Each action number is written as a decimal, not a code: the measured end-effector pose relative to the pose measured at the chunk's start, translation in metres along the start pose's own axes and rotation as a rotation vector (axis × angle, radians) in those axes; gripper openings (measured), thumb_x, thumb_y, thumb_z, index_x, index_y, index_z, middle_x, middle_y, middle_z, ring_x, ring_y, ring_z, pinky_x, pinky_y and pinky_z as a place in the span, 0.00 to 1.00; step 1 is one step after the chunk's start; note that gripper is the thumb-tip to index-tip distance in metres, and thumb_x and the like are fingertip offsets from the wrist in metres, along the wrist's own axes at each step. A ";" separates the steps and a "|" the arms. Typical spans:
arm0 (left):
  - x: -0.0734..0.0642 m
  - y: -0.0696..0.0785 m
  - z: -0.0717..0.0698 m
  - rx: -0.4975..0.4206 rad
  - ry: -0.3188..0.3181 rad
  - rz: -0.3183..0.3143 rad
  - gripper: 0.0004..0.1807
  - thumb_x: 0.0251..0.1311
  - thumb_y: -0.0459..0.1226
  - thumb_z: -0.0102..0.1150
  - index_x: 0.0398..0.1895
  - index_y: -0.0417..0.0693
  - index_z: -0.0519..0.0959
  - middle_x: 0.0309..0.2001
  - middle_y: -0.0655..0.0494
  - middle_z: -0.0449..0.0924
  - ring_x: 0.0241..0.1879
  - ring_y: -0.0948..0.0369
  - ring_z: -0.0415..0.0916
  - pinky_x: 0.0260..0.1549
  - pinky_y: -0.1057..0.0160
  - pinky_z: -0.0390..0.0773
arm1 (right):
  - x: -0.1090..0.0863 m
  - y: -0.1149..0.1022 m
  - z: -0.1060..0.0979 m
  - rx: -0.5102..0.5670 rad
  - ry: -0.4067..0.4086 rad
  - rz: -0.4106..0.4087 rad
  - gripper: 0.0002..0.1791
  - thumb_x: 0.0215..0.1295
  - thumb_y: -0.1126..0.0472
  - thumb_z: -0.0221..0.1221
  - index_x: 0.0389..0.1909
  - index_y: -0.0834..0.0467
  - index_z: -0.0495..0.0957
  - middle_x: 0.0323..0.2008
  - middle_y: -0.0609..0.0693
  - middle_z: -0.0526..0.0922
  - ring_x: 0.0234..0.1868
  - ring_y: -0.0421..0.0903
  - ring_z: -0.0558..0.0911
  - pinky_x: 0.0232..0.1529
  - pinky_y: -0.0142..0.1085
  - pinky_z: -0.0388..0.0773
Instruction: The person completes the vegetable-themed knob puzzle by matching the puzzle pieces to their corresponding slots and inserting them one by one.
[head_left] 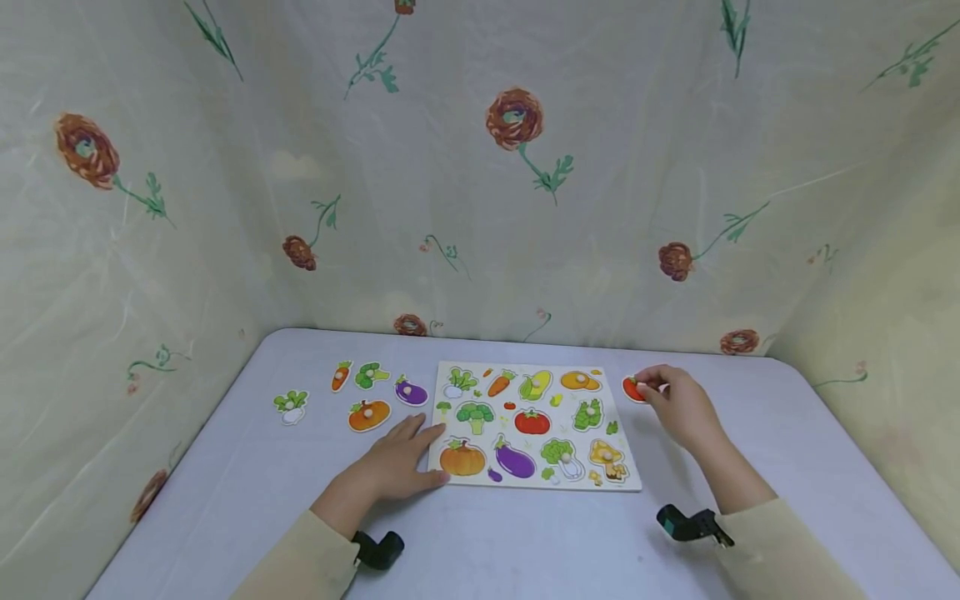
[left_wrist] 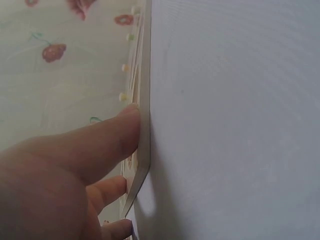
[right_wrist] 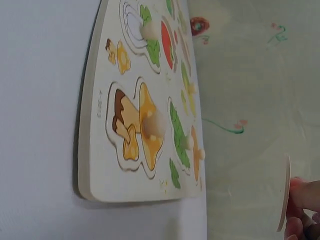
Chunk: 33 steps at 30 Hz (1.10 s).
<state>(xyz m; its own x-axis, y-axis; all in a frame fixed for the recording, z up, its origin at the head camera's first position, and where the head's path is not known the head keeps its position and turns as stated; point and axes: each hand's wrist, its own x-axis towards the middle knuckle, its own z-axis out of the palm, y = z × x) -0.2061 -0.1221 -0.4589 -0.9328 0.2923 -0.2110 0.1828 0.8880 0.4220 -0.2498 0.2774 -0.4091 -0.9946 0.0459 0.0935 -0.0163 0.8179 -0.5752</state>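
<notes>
A white wooden vegetable puzzle board (head_left: 540, 383) lies flat on the table. My left hand (head_left: 401, 462) rests at its left side, thumb near the lower left corner and fingers spread along the edge. In the left wrist view, the thumb (left_wrist: 107, 140) touches the board's rim. Beyond the board's upper right corner, my right hand (head_left: 684, 408) pinches a red tomato puzzle piece (head_left: 633, 389). That piece shows edge-on in the right wrist view, raised above the table. Corn (head_left: 536, 386), cabbage (head_left: 564, 460) and mushroom (right_wrist: 145, 127) pieces with knobs sit in the board.
Left of the board lie several loose pieces: a carrot (head_left: 341, 377), a broccoli (head_left: 371, 376), an eggplant (head_left: 411, 392), a pumpkin (head_left: 369, 415) and a white turnip (head_left: 291, 407). A flowered curtain (head_left: 465, 183) surrounds the back and sides of the white-covered table (head_left: 487, 542).
</notes>
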 end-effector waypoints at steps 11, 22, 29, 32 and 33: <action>-0.002 0.003 -0.001 -0.008 -0.001 0.004 0.42 0.58 0.57 0.64 0.75 0.59 0.63 0.80 0.47 0.50 0.79 0.46 0.46 0.72 0.36 0.58 | -0.013 -0.026 0.013 -0.006 -0.007 -0.055 0.11 0.72 0.61 0.57 0.51 0.61 0.78 0.43 0.58 0.77 0.41 0.51 0.72 0.38 0.35 0.72; 0.000 0.001 0.000 0.009 -0.002 -0.002 0.42 0.58 0.58 0.63 0.76 0.60 0.62 0.80 0.48 0.50 0.79 0.46 0.46 0.72 0.37 0.57 | -0.017 -0.048 0.039 0.035 -0.048 -0.072 0.11 0.71 0.60 0.59 0.49 0.59 0.79 0.42 0.55 0.78 0.42 0.50 0.73 0.41 0.36 0.74; 0.002 -0.001 0.002 0.012 -0.004 -0.009 0.43 0.58 0.58 0.63 0.76 0.61 0.62 0.80 0.48 0.49 0.79 0.47 0.45 0.72 0.37 0.58 | -0.016 -0.058 0.054 0.087 -0.083 -0.043 0.10 0.70 0.58 0.59 0.49 0.56 0.80 0.41 0.52 0.77 0.41 0.48 0.72 0.39 0.34 0.73; 0.003 -0.002 0.003 0.015 -0.002 -0.008 0.43 0.58 0.58 0.63 0.76 0.61 0.62 0.80 0.48 0.49 0.79 0.46 0.45 0.72 0.37 0.58 | -0.015 -0.063 0.058 0.122 -0.093 -0.033 0.10 0.70 0.58 0.60 0.48 0.56 0.80 0.40 0.52 0.77 0.40 0.48 0.71 0.37 0.33 0.71; 0.003 -0.002 0.003 0.016 0.000 -0.008 0.43 0.58 0.58 0.63 0.76 0.60 0.62 0.80 0.48 0.49 0.79 0.46 0.45 0.72 0.37 0.58 | -0.014 -0.064 0.060 0.132 -0.094 -0.033 0.10 0.70 0.58 0.60 0.48 0.56 0.80 0.40 0.52 0.78 0.39 0.47 0.71 0.36 0.33 0.71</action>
<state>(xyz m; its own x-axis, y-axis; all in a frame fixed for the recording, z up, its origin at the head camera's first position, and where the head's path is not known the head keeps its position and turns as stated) -0.2082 -0.1219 -0.4633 -0.9342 0.2852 -0.2145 0.1803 0.8959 0.4061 -0.2405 0.1899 -0.4218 -0.9984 -0.0386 0.0408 -0.0561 0.7351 -0.6757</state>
